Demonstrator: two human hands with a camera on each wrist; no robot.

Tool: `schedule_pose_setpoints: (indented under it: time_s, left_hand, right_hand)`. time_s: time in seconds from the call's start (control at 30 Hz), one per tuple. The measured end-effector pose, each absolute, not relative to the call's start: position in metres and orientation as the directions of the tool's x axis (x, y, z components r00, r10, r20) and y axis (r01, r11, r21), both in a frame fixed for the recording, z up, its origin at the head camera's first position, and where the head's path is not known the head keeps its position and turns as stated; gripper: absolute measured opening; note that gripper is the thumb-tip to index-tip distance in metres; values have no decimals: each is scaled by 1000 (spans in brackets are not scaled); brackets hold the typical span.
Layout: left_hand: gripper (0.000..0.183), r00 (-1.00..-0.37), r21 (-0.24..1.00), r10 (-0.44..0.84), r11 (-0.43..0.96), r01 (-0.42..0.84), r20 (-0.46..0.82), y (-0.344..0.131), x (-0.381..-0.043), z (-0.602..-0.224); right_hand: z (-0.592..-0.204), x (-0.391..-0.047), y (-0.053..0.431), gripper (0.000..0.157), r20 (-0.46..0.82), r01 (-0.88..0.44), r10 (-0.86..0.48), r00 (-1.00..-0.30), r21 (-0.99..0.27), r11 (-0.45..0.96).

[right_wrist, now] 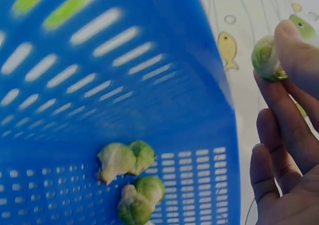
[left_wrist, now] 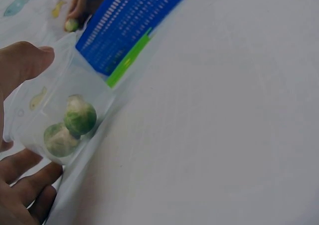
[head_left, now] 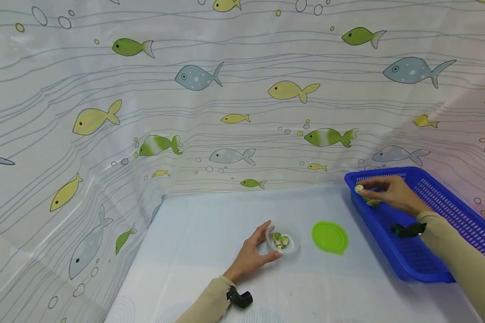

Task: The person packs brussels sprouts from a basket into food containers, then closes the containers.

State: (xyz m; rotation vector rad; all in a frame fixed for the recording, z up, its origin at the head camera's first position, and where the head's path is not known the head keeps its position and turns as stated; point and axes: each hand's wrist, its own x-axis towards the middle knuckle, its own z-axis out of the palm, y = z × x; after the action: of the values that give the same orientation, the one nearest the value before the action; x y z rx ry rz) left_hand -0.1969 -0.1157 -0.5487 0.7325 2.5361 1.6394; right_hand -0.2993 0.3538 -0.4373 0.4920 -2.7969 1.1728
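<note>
My left hand (head_left: 248,255) holds a clear round plastic container (left_wrist: 94,88) on the white table, thumb on one side and fingers on the other. A few Brussels sprouts (left_wrist: 79,119) lie at the container's bottom. Over the far left corner of a blue basket (head_left: 381,240), my right hand (head_left: 400,195) pinches one Brussels sprout (right_wrist: 266,58) between thumb and fingertips. It is raised above the basket's rim. Several more sprouts (right_wrist: 117,160) sit on the slotted basket floor, partly hidden by the right hand in the head view.
A bright green lid (head_left: 329,237) lies flat between the container and the basket. Behind the table hangs a fish-patterned sheet (head_left: 234,134), which also runs along the left side. Each wrist wears a small black camera band.
</note>
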Motion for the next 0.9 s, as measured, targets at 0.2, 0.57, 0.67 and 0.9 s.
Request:
schedule_pose_setpoints:
  time_s: [0.2, 0.57, 0.67, 0.9]
  left_hand:
    - [92, -885, 863, 404, 334, 379, 232, -116, -197, -550]
    - [90, -890, 879, 391, 307, 365, 233, -116, -198, -549]
    - [91, -895, 886, 380, 296, 356, 233, -115, -197, -549]
    - [91, -894, 884, 389, 309, 352, 220, -116, -196, -549]
  right_hand:
    - [-432, -297, 340, 36, 210, -353, -292, -933, -688, 633]
    - [-419, -290, 301, 36, 260, -416, -371, -891, -796, 439]
    - [-420, -289, 289, 34, 278, -441, -413, -867, -814, 378]
    - [-429, -283, 262, 31, 264, -458, -496, -827, -828, 323]
